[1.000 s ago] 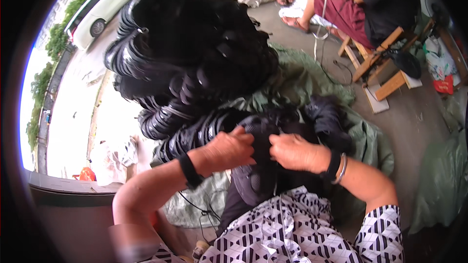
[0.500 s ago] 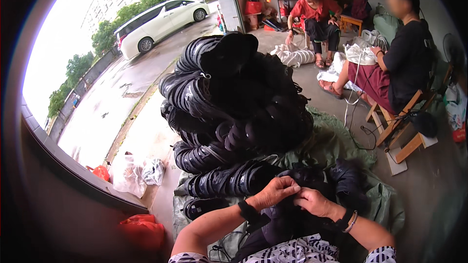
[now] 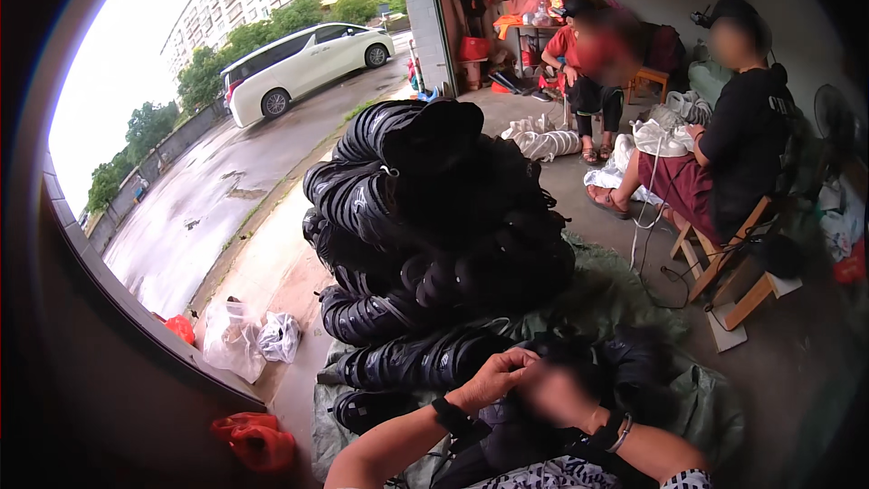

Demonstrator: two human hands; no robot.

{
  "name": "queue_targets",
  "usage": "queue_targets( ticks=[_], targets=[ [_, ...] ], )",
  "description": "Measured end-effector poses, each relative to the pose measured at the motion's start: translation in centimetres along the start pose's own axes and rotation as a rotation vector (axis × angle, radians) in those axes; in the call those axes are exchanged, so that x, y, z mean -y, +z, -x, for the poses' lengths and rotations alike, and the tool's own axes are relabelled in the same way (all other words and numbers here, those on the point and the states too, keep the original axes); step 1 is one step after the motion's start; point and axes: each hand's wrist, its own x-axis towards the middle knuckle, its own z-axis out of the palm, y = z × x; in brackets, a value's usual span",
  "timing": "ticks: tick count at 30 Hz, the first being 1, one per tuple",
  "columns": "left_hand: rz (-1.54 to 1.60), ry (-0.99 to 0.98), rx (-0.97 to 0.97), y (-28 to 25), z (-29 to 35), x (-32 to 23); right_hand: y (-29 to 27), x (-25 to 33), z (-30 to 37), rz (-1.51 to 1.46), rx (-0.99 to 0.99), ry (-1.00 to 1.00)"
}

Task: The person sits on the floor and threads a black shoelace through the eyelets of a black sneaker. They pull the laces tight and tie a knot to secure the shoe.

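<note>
My left hand (image 3: 493,378) is closed, its thumb and fingertips pinched together over my lap; whatever lies between them is too small to make out. Close beside it is my right hand (image 3: 563,396), blurred so that its fingers cannot be read. Both wrists wear dark bands, with a bracelet on the right one. Dark fabric pieces (image 3: 507,439) lie under the hands. Just beyond, nested black pieces that look like shoe uppers (image 3: 425,360) form a long row. A tall heap of the same black pieces (image 3: 453,208) rises behind.
A green tarpaulin (image 3: 706,398) lies beneath the heap. One person in red (image 3: 588,54) and another in black (image 3: 747,127) sit on the right, near white bundles (image 3: 541,139). Red bag (image 3: 256,441) and clear plastic bag (image 3: 233,340) lie left, by the doorway; a white van (image 3: 308,68) stands outside.
My view has shifted slightly. My hands stay close together, the right one now blurred. The person in red has drawn a hand up from the white bundle.
</note>
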Motion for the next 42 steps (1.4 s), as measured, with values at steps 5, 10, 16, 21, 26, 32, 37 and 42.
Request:
queue_targets(
  ticks=[5, 10, 16, 21, 26, 32, 37, 42],
  targets=[
    [-0.268, 0.07, 0.0, 0.5, -0.3, -1.7, -1.9, 7.4, 4.8, -0.03, 0.057, -0.472],
    [-0.712, 0.188, 0.225, 4.5, 0.2, -6.0, -1.5, 11.1, 6.6, 0.05, 0.055, -0.495],
    [-0.04, 0.035, -0.199, -1.3, 0.1, -3.3, -7.9, 4.2, 6.6, -0.153, -0.226, -0.478],
    [0.372, 0.043, -1.02, -25.2, 10.8, 1.1, -29.2, -2.1, 16.2, -0.794, -0.666, -0.674],
    [0.681, -0.201, -1.439, -33.1, 21.4, 0.8, -38.5, -10.7, 26.3, -1.167, -0.947, -0.501],
    [-0.166, -0.121, -0.616, -7.8, 11.1, -2.0, -23.4, -9.0, 11.6, -0.389, -0.602, -0.185],
    [-1.273, 0.252, -0.107, 4.9, 5.4, -3.4, -8.5, -3.7, 4.5, 0.245, -0.289, -0.207],
    [-1.483, 0.245, 0.037, 4.6, 3.1, -3.4, -3.9, -2.8, 3.6, 0.567, -0.157, -0.18]
  ],
)
